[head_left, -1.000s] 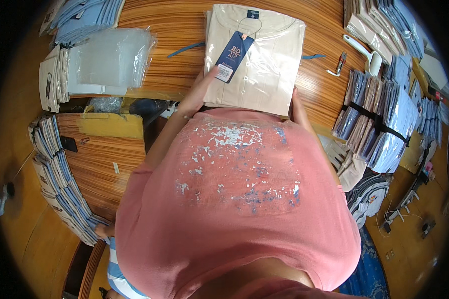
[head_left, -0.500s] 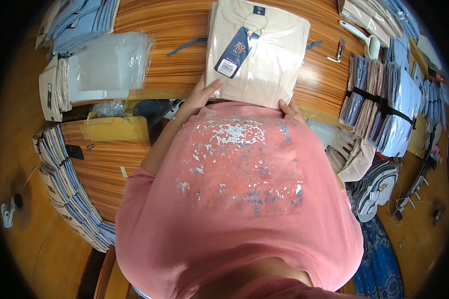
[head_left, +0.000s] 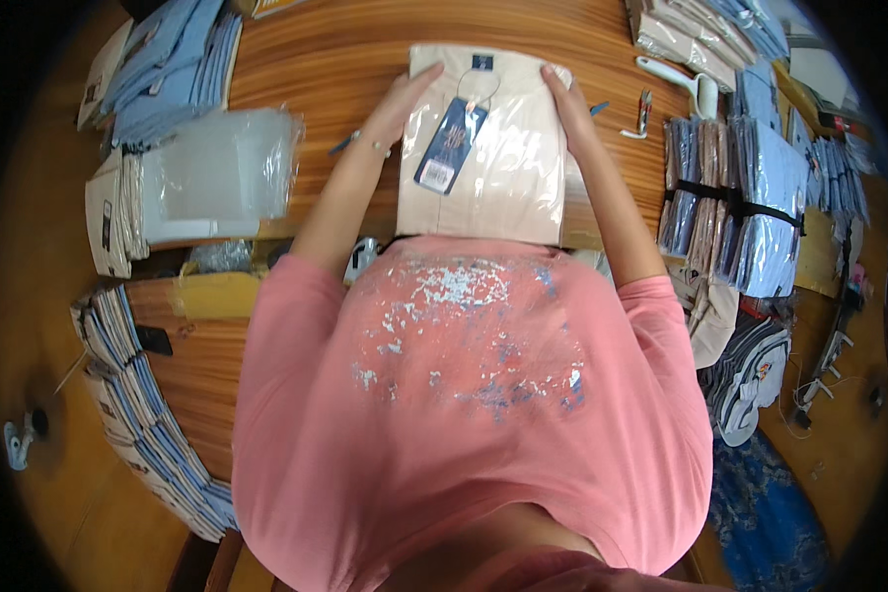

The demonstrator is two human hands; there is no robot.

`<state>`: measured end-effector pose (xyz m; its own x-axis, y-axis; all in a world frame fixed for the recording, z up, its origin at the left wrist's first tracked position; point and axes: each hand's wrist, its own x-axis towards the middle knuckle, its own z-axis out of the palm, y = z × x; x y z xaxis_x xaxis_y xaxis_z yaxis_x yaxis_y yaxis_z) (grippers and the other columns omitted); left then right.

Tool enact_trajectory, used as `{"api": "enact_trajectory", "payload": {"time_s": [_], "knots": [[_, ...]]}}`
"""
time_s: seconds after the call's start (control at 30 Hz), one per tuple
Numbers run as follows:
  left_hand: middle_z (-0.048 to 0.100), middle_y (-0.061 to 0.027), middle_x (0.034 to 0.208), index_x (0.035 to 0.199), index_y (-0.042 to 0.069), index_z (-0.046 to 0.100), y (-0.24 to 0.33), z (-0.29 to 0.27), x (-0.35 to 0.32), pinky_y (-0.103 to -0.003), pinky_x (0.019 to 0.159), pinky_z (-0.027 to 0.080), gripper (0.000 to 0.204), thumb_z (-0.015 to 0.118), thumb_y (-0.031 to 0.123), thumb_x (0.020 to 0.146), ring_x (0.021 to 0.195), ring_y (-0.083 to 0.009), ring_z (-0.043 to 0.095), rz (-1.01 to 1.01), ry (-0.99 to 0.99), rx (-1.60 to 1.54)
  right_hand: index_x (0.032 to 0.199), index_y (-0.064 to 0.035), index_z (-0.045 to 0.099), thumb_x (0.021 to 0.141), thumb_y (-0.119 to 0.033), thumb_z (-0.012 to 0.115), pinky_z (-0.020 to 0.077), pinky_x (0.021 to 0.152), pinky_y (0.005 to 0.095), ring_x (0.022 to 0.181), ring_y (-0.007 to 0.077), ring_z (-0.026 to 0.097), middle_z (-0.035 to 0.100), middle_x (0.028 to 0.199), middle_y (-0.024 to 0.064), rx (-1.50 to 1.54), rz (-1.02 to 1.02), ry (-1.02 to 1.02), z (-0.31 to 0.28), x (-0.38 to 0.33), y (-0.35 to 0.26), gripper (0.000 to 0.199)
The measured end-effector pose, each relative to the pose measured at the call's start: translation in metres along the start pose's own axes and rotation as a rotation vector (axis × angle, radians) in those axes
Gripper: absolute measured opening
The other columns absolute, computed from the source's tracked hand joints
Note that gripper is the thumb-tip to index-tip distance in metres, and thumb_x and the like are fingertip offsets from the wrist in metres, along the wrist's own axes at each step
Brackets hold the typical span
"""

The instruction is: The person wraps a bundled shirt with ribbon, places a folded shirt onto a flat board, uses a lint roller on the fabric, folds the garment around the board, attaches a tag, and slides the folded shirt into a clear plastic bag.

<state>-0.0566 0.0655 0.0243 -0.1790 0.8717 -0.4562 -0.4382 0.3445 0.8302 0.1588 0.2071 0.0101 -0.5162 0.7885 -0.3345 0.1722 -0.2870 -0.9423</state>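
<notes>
So, a cream folded shirt in glossy clear plastic (head_left: 493, 187) is set square in front of the body, over the front part of the brown wood-grain table (head_left: 316, 59). Its near edge is right up by the pink T-shirt with a flaking print (head_left: 464, 434), though whether the two touch can't be told.

Grip check: the far left corner is covered by the left hand (head_left: 405, 99), the far right one by the right hand (head_left: 570, 104). Both hands are spaced about as wide as the pack. The undersides are hidden, so whether the fingers are closed beneath, or how hard anything's squeezed, can't be told.

Main worry, honestly: contact is seen only at the far end, so the near end could sag or be snagged on the table edge. Slick plastic could also slide if one side is pressed harder, and then the folds get skewed. The navy rectangular hang tag on a thin loop (head_left: 449, 148) sits slanted; if it's caught or tugged, it could be creased. And the thin blue strip (head_left: 599, 108) just beside the right hand could easily be trapped underneath.
</notes>
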Motion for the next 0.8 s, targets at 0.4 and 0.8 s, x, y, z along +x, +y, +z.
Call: {"api": "enact_trajectory", "payload": {"time_s": [0.4,0.8], "knots": [[0.039,-0.0208,0.133,0.137,-0.003,0.023,-0.005,0.016,0.008,-0.031,0.102,0.031,0.081,0.057,0.048,0.084,0.123,-0.0249,0.039,0.133,0.176,0.080,0.140,-0.0063,0.025,0.084,-0.061,0.043,0.0210,0.106,0.0446,0.131,0.0287,0.028,0.034,0.138,0.0170,0.231,0.232,-0.118,-0.019,-0.028,-0.026,0.080],[0.056,-0.0064,0.112,0.123,-0.001,0.045,-0.079,0.037,-0.111,-0.025,0.089,0.039,0.046,0.056,0.030,0.090,0.101,-0.0122,0.051,0.051,0.267,-0.030,0.141,0.0001,0.019,0.090,-0.044,0.046,0.0185,0.108,0.0329,0.132,0.0255,0.025,0.028,0.143,0.0169,0.176,0.238,-0.117,-0.010,-0.130,0.027,0.073]]}}
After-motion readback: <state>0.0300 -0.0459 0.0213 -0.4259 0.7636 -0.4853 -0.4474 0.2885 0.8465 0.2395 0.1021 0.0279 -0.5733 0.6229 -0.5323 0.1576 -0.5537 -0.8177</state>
